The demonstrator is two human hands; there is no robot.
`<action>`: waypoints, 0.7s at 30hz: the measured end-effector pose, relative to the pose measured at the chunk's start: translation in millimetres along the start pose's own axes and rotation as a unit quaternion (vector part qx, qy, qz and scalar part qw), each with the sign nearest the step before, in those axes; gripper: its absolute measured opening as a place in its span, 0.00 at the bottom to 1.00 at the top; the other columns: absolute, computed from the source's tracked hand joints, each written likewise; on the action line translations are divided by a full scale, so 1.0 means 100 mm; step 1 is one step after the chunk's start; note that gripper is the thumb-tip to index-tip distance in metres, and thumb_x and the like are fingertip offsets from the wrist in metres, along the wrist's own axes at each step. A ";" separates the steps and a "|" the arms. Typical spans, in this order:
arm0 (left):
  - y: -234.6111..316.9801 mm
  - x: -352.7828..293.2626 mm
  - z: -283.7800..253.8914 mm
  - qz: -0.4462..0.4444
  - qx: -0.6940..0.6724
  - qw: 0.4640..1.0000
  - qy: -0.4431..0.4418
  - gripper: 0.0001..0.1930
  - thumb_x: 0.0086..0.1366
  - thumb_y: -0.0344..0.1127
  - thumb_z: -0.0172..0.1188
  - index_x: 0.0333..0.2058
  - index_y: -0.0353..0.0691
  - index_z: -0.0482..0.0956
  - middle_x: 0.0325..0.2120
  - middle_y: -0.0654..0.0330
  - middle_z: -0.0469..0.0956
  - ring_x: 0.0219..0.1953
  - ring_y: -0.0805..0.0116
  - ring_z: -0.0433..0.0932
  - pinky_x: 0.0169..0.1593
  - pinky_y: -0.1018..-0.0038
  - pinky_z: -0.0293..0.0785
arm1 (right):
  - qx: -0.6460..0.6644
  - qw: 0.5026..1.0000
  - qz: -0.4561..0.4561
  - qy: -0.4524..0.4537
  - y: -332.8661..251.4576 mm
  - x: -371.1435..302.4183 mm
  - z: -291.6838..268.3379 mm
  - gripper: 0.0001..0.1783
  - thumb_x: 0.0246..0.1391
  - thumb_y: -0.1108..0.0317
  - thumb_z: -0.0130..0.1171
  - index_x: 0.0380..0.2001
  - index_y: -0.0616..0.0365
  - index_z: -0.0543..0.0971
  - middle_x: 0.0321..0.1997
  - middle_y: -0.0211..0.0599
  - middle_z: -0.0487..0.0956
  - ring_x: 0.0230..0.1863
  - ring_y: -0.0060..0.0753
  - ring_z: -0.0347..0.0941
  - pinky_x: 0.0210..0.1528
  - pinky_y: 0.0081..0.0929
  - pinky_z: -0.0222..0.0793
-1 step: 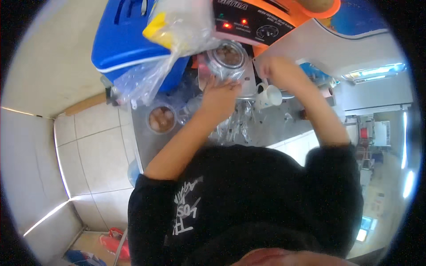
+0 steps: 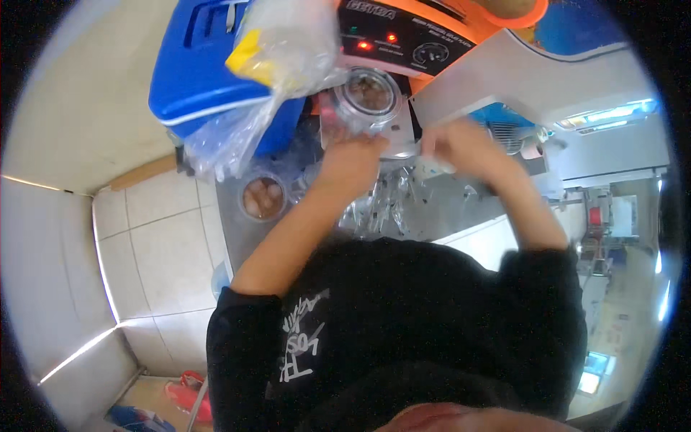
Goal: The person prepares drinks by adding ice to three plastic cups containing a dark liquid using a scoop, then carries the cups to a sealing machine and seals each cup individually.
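Fingers [image 2: 376, 144] of the left hand [image 2: 349, 167] and right hand [image 2: 469, 147]: I can't tell their grip; the left forearm [image 2: 279, 248], swinging outward, could tip the drink [image 2: 262, 198] beside it

two hands [image 2: 353, 164] [image 2: 471, 150], two cups [image 2: 371, 93] [image 2: 263, 199], two red lights [image 2: 365, 45] [image 2: 391, 37], one cooler [image 2: 205, 83], one orange machine [image 2: 403, 43]

Grey tabletop [image 2: 440, 214], orange machine [image 2: 389, 49] at the back, cup of iced brown drink [image 2: 263, 198] at left, clear plastic wrappers [image 2: 393, 201]
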State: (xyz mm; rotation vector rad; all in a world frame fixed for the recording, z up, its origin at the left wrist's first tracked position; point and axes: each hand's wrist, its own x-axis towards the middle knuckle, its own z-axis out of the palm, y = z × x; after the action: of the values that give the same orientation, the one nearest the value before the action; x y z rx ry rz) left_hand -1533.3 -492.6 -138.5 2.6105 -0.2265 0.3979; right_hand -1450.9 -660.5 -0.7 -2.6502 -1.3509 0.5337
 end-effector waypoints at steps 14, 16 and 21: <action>-0.58 -0.25 -0.64 0.041 0.393 0.890 -0.228 0.26 0.60 0.33 0.42 0.59 0.42 0.60 0.62 0.60 0.57 0.65 0.72 0.53 0.56 0.60 0.58 | 0.206 0.957 0.093 0.180 0.71 -0.17 2.12 0.11 0.48 0.65 0.54 0.35 0.56 0.77 0.39 0.42 0.78 0.43 0.46 0.73 0.43 0.35 0.69; -0.61 -0.26 -0.58 0.033 0.445 0.858 -0.254 0.28 0.59 0.34 0.43 0.60 0.40 0.57 0.64 0.60 0.53 0.66 0.73 0.49 0.58 0.58 0.54 | 0.299 0.911 0.127 0.254 0.82 -0.02 2.03 0.12 0.49 0.67 0.54 0.38 0.56 0.76 0.43 0.40 0.77 0.45 0.43 0.73 0.44 0.33 0.69; -0.25 -0.11 -0.82 -0.007 0.367 0.881 -0.299 0.29 0.56 0.38 0.49 0.58 0.40 0.62 0.61 0.55 0.59 0.63 0.65 0.57 0.57 0.57 0.58 | 0.860 0.478 0.092 0.154 0.60 0.35 1.73 0.20 0.55 0.58 0.56 0.47 0.59 0.71 0.42 0.32 0.75 0.39 0.30 0.72 0.37 0.34 0.70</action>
State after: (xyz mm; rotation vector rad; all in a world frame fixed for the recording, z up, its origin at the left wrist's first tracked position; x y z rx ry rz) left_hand -1557.3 -429.2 -83.9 3.4199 -0.2995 -0.4499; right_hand -1449.1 -676.8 -186.2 -0.9233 0.0595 0.7172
